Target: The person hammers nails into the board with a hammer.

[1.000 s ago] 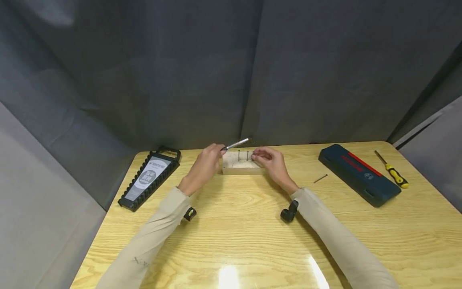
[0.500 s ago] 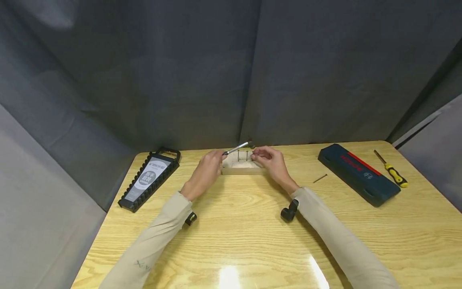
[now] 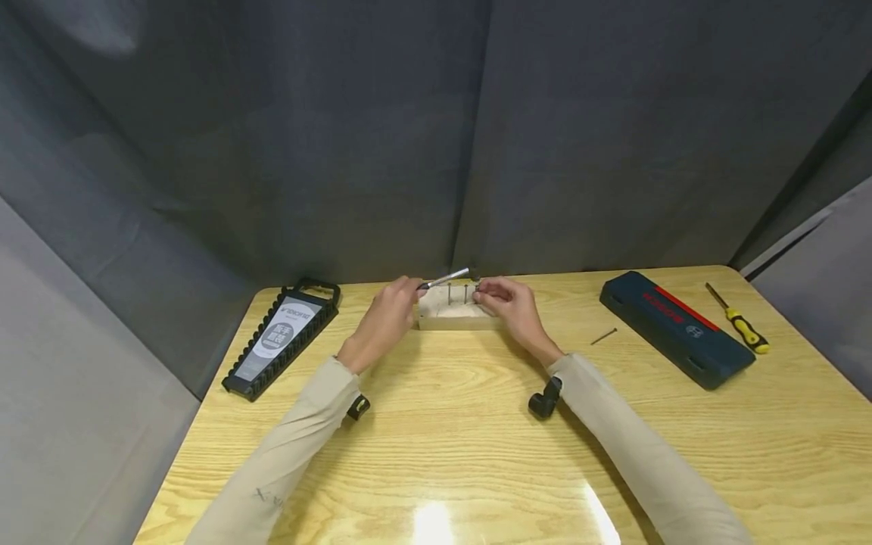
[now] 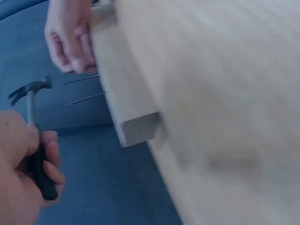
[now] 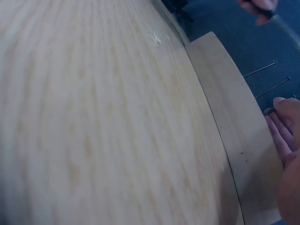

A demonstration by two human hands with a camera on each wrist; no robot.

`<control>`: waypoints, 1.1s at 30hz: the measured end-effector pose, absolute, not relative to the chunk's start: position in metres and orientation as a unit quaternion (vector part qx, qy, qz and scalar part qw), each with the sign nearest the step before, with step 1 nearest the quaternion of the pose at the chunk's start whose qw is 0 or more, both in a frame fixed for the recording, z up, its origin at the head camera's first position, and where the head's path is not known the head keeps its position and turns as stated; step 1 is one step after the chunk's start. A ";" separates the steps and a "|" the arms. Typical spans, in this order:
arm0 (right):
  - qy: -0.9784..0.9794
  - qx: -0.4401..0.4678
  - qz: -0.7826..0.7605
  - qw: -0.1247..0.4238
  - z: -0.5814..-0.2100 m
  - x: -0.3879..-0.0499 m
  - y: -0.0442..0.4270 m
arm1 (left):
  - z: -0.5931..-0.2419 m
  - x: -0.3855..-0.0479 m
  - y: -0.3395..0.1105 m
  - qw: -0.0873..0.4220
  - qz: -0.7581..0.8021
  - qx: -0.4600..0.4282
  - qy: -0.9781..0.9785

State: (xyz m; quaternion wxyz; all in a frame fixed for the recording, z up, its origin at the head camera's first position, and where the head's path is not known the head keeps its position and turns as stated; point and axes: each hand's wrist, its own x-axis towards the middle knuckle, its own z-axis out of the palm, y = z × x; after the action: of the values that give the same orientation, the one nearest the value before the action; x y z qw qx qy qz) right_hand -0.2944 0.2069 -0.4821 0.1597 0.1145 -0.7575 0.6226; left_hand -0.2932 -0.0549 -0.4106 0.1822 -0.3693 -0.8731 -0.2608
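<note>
My left hand grips a small claw hammer by its dark handle, and the metal head hangs over the right end of a pale wooden block. Two nails stand upright in the block, spaced apart. Beside them, my right hand pinches a third nail between thumb and fingers at the block's top. Most of that nail is hidden by the fingers. In the right wrist view the fingertips sit against the block's far side.
A loose nail lies right of the block. Farther right are a dark blue case with red trim and a yellow-black screwdriver. At left lies a black wrench rack. A dark curtain hangs behind the table's far edge.
The hammer head has come down slightly, and my left hand dipped, then rose a little. My right hand stays at the same spot on the nail.
</note>
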 end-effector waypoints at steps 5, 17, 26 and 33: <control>-0.758 0.113 0.624 0.152 -0.480 -0.294 0.207 | -0.394 -0.293 -0.053 0.246 -0.373 -0.351 -0.823; -0.761 0.116 0.623 0.144 -0.480 -0.292 0.207 | -0.436 -0.288 -0.062 0.150 -0.353 -0.331 -0.862; -0.747 0.117 0.639 0.139 -0.477 -0.291 0.207 | -0.434 -0.287 -0.055 0.148 -0.319 -0.363 -0.863; -0.790 0.108 0.592 0.116 -0.462 -0.291 0.209 | -0.434 -0.287 -0.055 0.150 -0.328 -0.348 -0.865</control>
State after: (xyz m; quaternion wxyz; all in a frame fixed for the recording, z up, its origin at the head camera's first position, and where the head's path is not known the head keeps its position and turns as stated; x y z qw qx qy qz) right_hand -0.2909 0.2089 -0.4623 0.1159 0.1077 -0.7903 0.5920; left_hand -0.2870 -0.0554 -0.4344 0.1499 -0.3477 -0.8654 -0.3281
